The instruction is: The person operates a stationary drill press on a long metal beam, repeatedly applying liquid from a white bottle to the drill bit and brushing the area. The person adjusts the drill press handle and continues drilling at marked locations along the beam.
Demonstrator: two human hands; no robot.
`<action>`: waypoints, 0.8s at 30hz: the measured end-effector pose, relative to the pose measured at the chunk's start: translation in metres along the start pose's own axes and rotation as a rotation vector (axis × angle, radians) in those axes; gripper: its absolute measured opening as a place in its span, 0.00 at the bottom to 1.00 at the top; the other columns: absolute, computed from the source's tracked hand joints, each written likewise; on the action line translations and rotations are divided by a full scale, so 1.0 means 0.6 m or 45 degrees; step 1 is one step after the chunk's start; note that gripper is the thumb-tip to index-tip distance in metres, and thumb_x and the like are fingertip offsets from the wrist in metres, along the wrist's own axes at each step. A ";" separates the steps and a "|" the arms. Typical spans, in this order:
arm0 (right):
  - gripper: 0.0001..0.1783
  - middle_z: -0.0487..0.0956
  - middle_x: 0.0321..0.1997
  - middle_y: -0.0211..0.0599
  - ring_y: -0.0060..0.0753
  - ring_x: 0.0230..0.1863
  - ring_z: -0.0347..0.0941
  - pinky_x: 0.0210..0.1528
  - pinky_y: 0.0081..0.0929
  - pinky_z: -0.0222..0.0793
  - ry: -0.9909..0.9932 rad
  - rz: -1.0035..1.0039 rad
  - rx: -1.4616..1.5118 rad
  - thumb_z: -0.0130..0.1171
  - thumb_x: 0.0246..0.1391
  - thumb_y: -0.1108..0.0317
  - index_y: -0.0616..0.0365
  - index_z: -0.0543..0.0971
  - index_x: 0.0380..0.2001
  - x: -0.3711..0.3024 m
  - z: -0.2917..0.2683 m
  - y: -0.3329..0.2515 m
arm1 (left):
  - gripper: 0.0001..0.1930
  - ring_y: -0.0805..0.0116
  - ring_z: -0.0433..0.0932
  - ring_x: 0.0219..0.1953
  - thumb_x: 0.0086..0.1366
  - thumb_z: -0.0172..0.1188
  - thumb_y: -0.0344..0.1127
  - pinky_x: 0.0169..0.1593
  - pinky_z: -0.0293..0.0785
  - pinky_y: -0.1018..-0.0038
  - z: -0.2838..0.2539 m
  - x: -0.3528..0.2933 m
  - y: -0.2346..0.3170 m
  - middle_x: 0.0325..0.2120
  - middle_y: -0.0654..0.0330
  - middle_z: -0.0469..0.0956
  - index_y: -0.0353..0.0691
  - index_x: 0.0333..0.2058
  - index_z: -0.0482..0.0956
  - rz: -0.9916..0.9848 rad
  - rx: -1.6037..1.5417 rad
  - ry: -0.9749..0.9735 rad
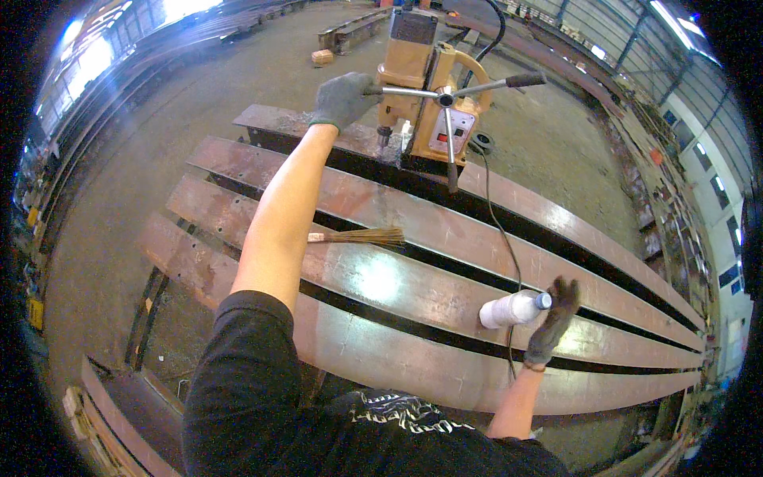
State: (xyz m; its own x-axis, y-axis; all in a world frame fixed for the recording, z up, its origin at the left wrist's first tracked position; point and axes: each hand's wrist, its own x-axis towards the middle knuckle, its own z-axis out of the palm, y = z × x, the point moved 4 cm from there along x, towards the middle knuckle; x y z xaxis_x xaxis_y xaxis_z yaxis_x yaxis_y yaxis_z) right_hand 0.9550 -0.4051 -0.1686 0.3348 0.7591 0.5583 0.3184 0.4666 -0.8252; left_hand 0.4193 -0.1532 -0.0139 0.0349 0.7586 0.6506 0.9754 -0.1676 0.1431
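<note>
My left hand, in a grey glove, is closed around the end of one feed-handle spoke on a yellow magnetic drill. The drill stands on the farthest steel beams, its chuck above the metal. My right hand, in a darker glove, is beside the blue cap of a white plastic bottle on the nearer beams. Its fingers extend away from me, not wrapped round the bottle; whether they touch the cap I cannot tell. A bundle of thin brown bristles, like a brush, lies between my arms.
Several long steel beams lie side by side with dark gaps between them. A black cable runs from the drill across them, passing by the bottle. More steel stock rests on the workshop floor beyond.
</note>
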 end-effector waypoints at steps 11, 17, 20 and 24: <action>0.26 0.78 0.60 0.45 0.49 0.62 0.75 0.63 0.41 0.71 -0.311 -1.109 -0.793 0.69 0.59 0.60 0.53 0.77 0.59 0.333 0.261 -0.369 | 0.18 0.49 0.84 0.41 0.62 0.65 0.59 0.43 0.80 0.54 0.009 -0.001 -0.010 0.37 0.56 0.84 0.50 0.35 0.84 -0.008 0.011 0.039; 0.30 0.78 0.59 0.47 0.53 0.62 0.74 0.60 0.47 0.72 -0.608 -1.115 -1.526 0.67 0.56 0.50 0.49 0.77 0.59 0.491 0.432 -0.353 | 0.19 0.49 0.84 0.40 0.62 0.65 0.59 0.42 0.80 0.53 0.009 0.002 -0.009 0.35 0.56 0.84 0.50 0.34 0.83 0.000 0.011 0.030; 0.28 0.81 0.56 0.48 0.52 0.59 0.76 0.57 0.47 0.74 -0.799 -1.000 -1.716 0.67 0.55 0.49 0.48 0.80 0.56 0.530 0.478 -0.334 | 0.19 0.49 0.84 0.39 0.62 0.65 0.59 0.42 0.80 0.54 0.016 0.001 -0.020 0.35 0.55 0.84 0.49 0.34 0.83 0.005 0.028 0.048; 0.19 0.86 0.42 0.45 0.53 0.47 0.83 0.47 0.48 0.78 -1.003 -0.834 -1.855 0.67 0.53 0.48 0.47 0.87 0.43 0.559 0.508 -0.290 | 0.18 0.51 0.85 0.38 0.63 0.64 0.60 0.40 0.80 0.55 0.018 0.004 -0.014 0.34 0.58 0.85 0.53 0.34 0.85 0.022 0.043 0.070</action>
State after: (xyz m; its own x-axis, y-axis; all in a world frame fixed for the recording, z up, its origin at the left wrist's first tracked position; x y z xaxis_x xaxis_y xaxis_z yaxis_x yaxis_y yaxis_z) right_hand 0.7414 -0.0934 0.1360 -0.4806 0.8531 0.2030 0.8106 0.3439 0.4740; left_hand 0.4136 -0.1435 -0.0216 0.0407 0.7196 0.6932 0.9815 -0.1586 0.1071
